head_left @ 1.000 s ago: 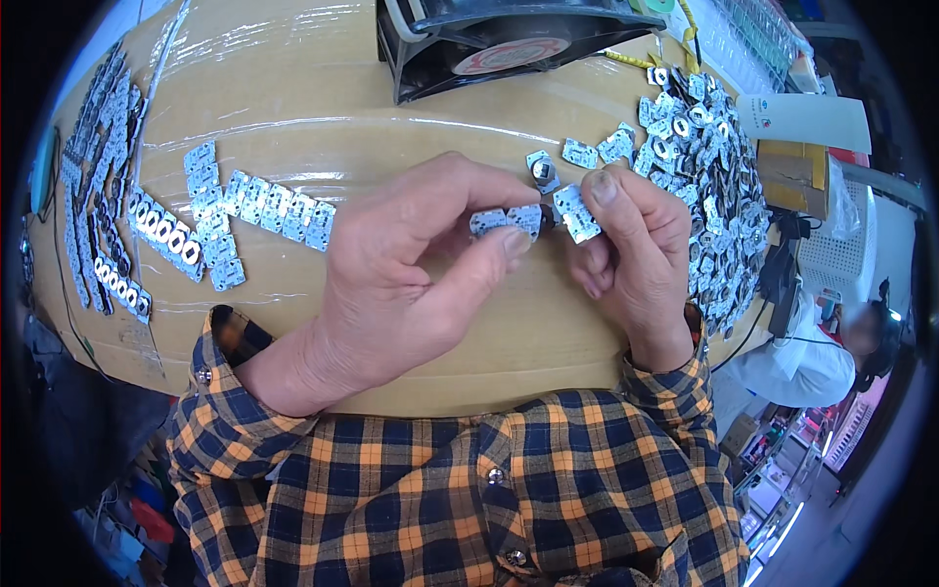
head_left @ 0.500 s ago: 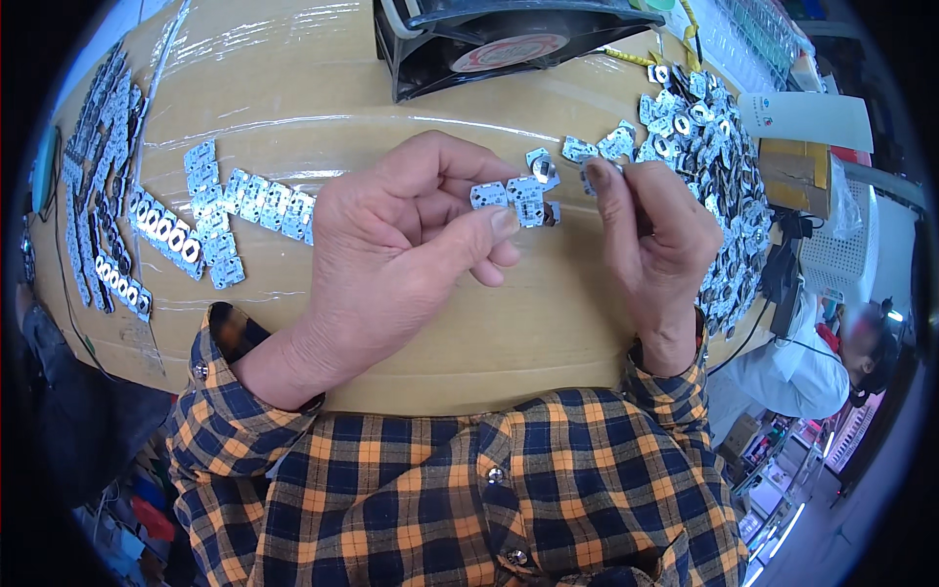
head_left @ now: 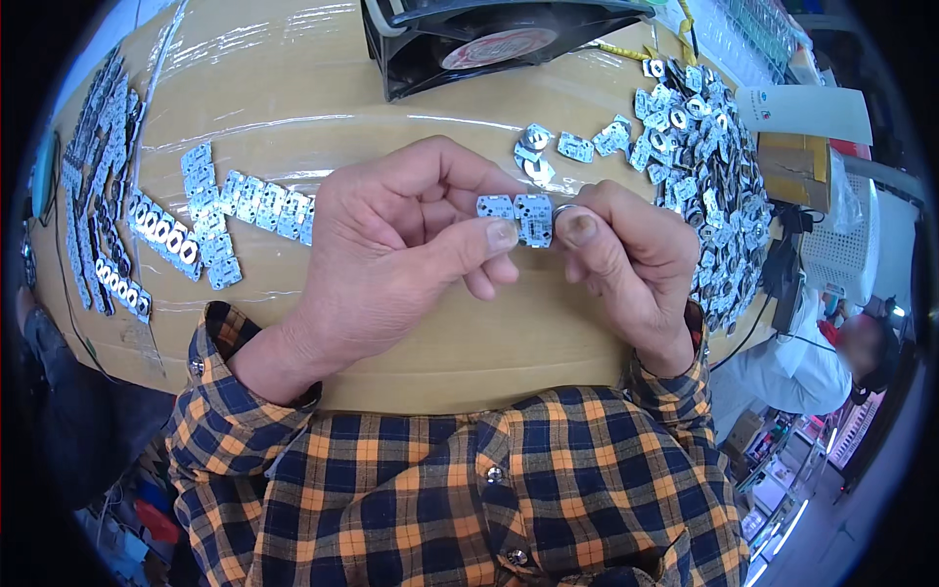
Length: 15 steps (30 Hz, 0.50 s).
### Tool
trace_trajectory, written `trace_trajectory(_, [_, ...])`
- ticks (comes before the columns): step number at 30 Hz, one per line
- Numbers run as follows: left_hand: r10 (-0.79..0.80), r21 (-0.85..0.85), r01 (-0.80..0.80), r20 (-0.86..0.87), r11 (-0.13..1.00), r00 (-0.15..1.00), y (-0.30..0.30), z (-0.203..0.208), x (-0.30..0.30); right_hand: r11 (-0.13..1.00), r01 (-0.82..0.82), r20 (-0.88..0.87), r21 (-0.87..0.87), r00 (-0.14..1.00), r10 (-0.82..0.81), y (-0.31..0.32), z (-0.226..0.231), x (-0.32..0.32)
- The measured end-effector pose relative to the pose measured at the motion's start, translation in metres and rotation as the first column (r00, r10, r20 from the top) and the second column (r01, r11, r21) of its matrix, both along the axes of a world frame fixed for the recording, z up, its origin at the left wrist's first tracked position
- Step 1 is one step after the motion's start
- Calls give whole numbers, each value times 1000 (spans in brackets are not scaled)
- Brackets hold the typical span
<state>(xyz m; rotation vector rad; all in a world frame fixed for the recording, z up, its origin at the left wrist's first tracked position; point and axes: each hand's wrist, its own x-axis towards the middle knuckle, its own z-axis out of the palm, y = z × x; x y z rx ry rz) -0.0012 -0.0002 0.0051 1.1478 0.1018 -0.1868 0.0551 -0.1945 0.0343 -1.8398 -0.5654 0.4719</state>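
Observation:
My left hand pinches a short row of small white circuit boards with dark markings between thumb and fingers. The row's right end meets my right hand. Its thumb and forefinger close on another small circuit board, of which only a thin silvery edge shows; the rest is hidden by the fingers. Just beyond the hands lie a few loose boards, some bearing a bright metal ring. At the right a big heap of such boards covers the table.
A black fan stands at the back of the brown covered table. Rows of boards lie at the left, with longer dark strips beyond. A cardboard box and white basket flank the heap. Another person sits far right.
My right hand has come left and closed up to the end of the row in my left hand. The held row has shifted slightly nearer, showing more of the loose boards behind.

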Motion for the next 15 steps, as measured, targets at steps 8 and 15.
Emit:
trace_trajectory(8, [-118, 198, 114, 5, 973, 993, 8, 5, 3, 979, -176, 207, -107, 959, 195, -10, -8, 12])
trace_trajectory(15, [-192, 195, 192, -20, 962, 981, 11, 10, 2, 966, -250, 199, -69, 945, 259, -6, -15, 9])
